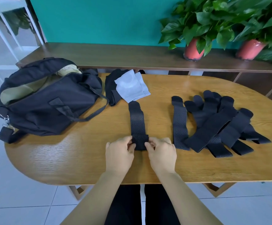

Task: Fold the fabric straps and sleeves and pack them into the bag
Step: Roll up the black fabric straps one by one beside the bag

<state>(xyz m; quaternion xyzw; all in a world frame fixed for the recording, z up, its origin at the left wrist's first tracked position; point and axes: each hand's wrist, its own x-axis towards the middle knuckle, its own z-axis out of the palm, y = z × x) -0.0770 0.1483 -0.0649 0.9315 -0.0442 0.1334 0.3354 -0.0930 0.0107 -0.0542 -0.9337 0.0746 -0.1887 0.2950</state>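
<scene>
**Rolling the strap's near end**

The strap (137, 122) lies lengthwise on the bench (86, 153); left hand (119, 153) and right hand (162, 153) pinch its folded near end. Best keep edges square, folds tight, before reaching for the open bag (47, 101).

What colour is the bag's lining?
Beige, seen through the open top of the black bag in the head view.

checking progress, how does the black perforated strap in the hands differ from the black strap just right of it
The held strap is folded at its near end; the right strap lies flat. Left hand and right hand pinch the held strap; no hand touches the right strap. Both are black, perforated.
</scene>
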